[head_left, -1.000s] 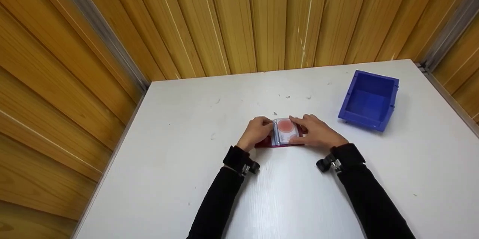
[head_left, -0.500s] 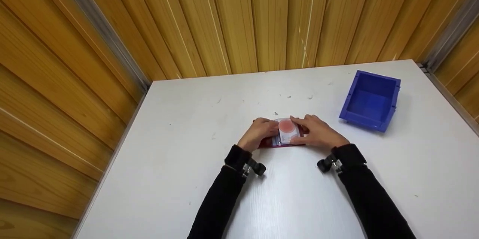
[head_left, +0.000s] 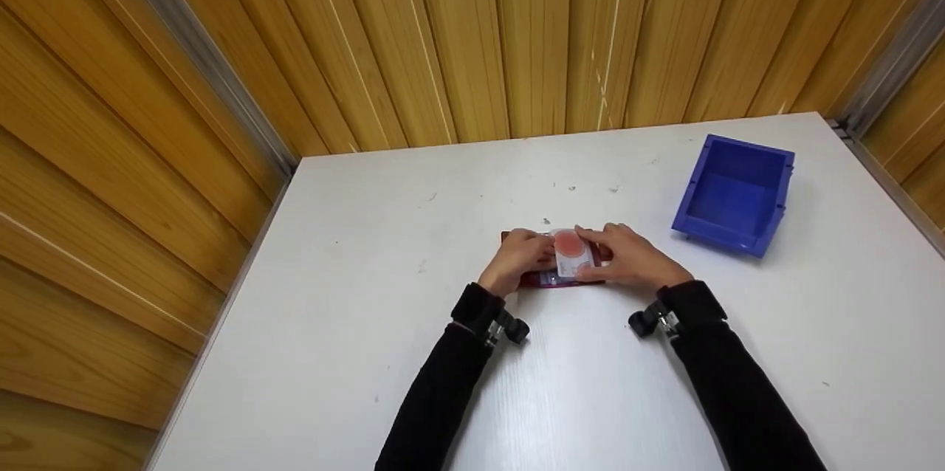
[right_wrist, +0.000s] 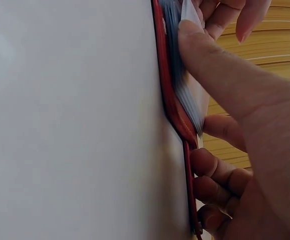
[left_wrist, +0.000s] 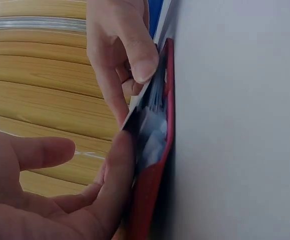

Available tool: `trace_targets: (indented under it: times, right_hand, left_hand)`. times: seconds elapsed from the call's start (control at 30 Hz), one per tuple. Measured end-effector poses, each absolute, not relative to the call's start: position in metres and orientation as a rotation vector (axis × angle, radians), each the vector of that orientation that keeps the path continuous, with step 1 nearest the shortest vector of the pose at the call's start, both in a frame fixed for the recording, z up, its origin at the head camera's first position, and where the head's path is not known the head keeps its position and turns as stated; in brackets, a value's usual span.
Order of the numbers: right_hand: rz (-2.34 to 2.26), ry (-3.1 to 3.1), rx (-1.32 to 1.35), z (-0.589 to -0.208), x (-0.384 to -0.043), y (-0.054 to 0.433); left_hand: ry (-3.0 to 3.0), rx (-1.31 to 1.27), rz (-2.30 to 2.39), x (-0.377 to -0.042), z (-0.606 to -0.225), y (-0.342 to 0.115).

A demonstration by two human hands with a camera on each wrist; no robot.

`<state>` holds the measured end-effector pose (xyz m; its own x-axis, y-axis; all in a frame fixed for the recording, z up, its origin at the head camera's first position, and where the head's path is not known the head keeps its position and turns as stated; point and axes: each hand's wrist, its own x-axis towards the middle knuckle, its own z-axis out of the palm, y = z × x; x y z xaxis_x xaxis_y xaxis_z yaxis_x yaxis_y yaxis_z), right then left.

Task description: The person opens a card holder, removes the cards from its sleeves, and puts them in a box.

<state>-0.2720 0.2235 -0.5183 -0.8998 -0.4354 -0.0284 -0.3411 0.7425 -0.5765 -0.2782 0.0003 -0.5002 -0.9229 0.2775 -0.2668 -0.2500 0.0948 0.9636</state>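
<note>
A white card (head_left: 573,263) with a red circle lies tilted over an opened dark-red card holder (head_left: 559,282) on the table. In the right wrist view, thin clear sleeves (right_wrist: 187,102) fan out from the red cover. My right hand (head_left: 627,258) holds the card's right side, thumb at the near edge and index finger at the far edge; its other fingers are curled by the cover. My left hand (head_left: 519,258) pinches at the card's left edge. In the left wrist view, one finger (left_wrist: 54,151) stands away from the card. Exactly which layers the left fingertips grip is partly hidden.
A blue plastic bin (head_left: 732,194) stands at the back right of the white table (head_left: 354,308). Wood-patterned panels (head_left: 472,43) rise behind the table and along its left side. Both wrists carry black bands with small cameras.
My left hand has shifted right, from the holder's left part to the card's left edge. The card has tilted up slightly, while my right hand has kept its hold nearly in place.
</note>
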Motion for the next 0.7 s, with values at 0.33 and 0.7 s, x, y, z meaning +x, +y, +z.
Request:
trace_targets:
  times: [0.33,0.7]
  right_hand:
    - [-0.878,2.768,-0.628,-0.518,-0.273,0.224]
    - [-0.880,2.776,-0.637,-0.519,-0.273,0.226]
  left_hand:
    - [2.245,-0.061,1.746,-0.277,-0.504,0.011]
    - [2.375,-0.054,1.645,-0.273,-0.506,0.016]
